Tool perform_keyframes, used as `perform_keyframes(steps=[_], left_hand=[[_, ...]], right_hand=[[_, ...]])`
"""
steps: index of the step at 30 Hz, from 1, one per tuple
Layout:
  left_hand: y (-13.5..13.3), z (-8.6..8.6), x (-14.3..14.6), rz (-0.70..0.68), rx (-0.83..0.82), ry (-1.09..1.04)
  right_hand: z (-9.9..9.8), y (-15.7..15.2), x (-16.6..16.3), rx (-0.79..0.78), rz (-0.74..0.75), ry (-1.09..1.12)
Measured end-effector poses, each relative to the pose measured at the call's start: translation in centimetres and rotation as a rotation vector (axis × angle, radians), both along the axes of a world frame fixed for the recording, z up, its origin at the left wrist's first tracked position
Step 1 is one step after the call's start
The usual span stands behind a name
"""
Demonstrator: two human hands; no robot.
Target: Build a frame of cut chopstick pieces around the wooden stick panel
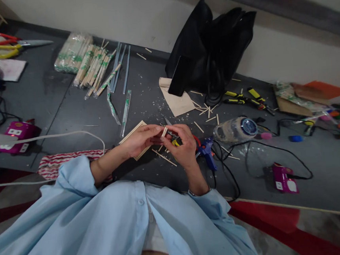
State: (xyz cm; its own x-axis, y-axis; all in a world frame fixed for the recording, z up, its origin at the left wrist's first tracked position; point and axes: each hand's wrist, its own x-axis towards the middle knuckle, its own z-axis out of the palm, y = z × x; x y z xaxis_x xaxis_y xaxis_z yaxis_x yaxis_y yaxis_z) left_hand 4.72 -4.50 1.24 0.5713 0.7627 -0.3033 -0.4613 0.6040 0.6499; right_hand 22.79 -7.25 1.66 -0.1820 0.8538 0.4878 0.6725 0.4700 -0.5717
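Both hands meet over the near part of the table around a small piece of short pale wooden sticks (164,132). My left hand (141,140) pinches it from the left with the fingertips. My right hand (183,144) is closed on its right side, thumb below and fingers above. Under my left hand lies a flat wooden frame (139,156), partly covered. Behind my right hand show a yellow-and-black handle (176,142) and part of a pointed metal blade (167,121). A blue glue gun (208,154) lies just right of my right hand.
Loose sticks (199,127) and shavings lie ahead, near a black bag (207,48) and phone (180,75). Wrapped chopsticks (96,68) are at the back left. A plastic bottle (232,130), cables and a purple power box (284,179) stand right.
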Motion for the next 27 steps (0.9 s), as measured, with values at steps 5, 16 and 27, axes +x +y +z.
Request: perform_keyframes(steps=[5, 16, 27], left_hand=[[0.06, 0.29, 0.0, 0.001, 0.015, 0.059], [0.07, 0.27, -0.02, 0.038, 0.035, 0.064], [0.16, 0.25, 0.01, 0.045, 0.061, 0.093]], right_hand=[[-0.06, -0.05, -0.07, -0.008, 0.017, 0.009], [-0.24, -0.01, -0.31, -0.009, 0.021, 0.02], [-0.33, -0.02, -0.34, -0.002, 0.023, 0.023]])
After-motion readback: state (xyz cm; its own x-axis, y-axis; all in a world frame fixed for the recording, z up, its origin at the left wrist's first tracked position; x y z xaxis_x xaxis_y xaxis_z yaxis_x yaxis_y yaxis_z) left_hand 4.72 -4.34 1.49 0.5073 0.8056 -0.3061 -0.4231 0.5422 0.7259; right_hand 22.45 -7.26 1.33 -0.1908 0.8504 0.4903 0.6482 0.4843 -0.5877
